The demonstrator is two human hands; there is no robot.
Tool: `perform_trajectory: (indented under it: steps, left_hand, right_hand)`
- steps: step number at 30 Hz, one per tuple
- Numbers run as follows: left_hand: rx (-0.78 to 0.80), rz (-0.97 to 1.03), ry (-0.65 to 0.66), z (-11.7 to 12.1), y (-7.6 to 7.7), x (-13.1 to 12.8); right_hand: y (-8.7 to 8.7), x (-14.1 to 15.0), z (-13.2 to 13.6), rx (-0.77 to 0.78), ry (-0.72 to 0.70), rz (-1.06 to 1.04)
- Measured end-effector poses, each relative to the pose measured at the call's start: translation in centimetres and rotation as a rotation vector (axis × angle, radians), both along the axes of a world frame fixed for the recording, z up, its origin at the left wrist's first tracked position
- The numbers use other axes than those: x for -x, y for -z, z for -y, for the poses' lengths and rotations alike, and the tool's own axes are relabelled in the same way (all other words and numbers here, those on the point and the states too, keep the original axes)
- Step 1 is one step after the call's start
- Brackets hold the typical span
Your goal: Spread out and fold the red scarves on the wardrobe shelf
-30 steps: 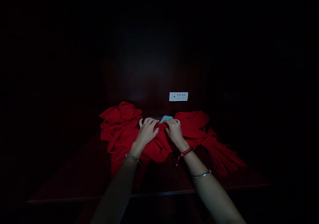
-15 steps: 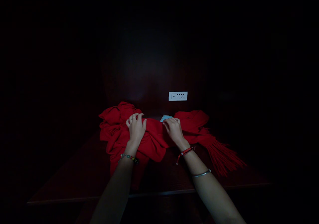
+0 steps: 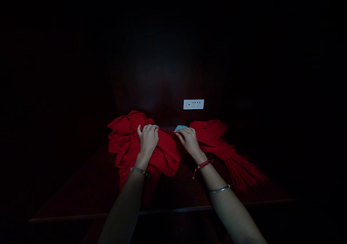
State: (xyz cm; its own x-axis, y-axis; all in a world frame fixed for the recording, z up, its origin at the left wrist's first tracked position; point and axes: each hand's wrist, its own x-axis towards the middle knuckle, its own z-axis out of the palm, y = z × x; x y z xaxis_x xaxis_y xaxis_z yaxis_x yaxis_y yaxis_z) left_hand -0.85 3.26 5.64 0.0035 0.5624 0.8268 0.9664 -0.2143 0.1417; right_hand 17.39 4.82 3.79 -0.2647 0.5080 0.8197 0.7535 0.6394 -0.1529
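A red fringed scarf (image 3: pixel 168 161) lies bunched across the dark tabletop. Its left part is heaped in folds, and long tassels spread out at the right. My left hand (image 3: pixel 149 138) pinches the scarf's far edge, thumb against fingers. A short way to the right, my right hand (image 3: pixel 189 140) grips the same edge, and the cloth between the two hands is drawn fairly straight. Just behind my right hand a light-blue flat object (image 3: pixel 180 128) shows in part; the rest is hidden by the hand and scarf.
On the dark wall behind the table is a white power socket panel (image 3: pixel 193 104). The table's front edge (image 3: pixel 176 210) runs below my forearms. The surroundings are very dark, with little detail visible.
My left hand has closed from spread fingers into a pinch on the scarf's edge. The edge between the hands is now straighter and slightly lifted. My right hand has barely moved.
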Motion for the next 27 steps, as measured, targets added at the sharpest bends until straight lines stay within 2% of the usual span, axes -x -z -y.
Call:
perform_trajectory:
  steps: [3,5,7,11,13,20,24,27]
  left_hand:
    - [-0.028,0.178,-0.199,-0.3,-0.2,1.5]
    - [-0.037,0.247,-0.221,-0.5,-0.2,2.2]
    - [-0.026,0.237,-0.127,-0.7,-0.2,2.1]
    - [0.074,0.118,0.192,-0.6,0.0,0.3]
    - [0.106,0.064,0.284,-0.2,0.0,-0.6]
    - [0.025,0.029,0.348,1.3,-0.9,-1.1]
    - [-0.026,-0.014,0.464,1.6,-1.1,-1.2]
    - [-0.094,-0.018,0.529,1.5,-1.0,-1.3]
  right_hand:
    - [-0.1,0.1,0.0,-0.02,-0.001,-0.016]
    - [0.0,0.3,0.1,-0.013,0.003,0.006]
    - [0.3,0.6,0.1,0.005,0.009,0.044]
    - [1.1,1.7,0.2,0.042,0.003,0.081]
    - [1.4,2.1,0.2,0.061,-0.016,0.055]
    - [1.1,2.7,0.5,0.104,-0.06,-0.166]
    - [0.8,2.8,0.6,0.094,-0.162,-0.276]
    - [1.1,2.7,0.1,0.102,-0.127,-0.296]
